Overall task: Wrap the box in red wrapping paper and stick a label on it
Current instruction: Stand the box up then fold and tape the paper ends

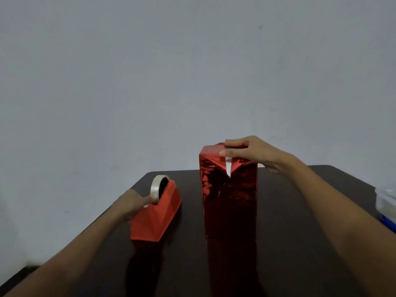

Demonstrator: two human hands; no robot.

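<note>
- Dark counter (184,271) fills the foreground, with both forearms reaching across it to the work.
- Standing upright at centre is the box (229,200). Its sides are already covered in red wrapping paper (216,189), so the open end faces up where it can be folded.
- At the box top, the right hand (246,151) has its fingers (235,144) curled over the edge and the thumb in front. They pinch the top flap (228,168), seemingly to stop the fold springing open; its white underside shows at the tip.
- Just left of the box sits the red tape dispenser (156,219), near enough for one hand to reach it.
- A fingertip of the left hand (130,204) touches the tape roll (156,187), probably after the loose end. The thumb is hidden, so I cannot tell whether it grips anything.
- No label is visible, so that step looks undone.
- At the right edge a blue-and-white container (386,209) lies apart.
</note>
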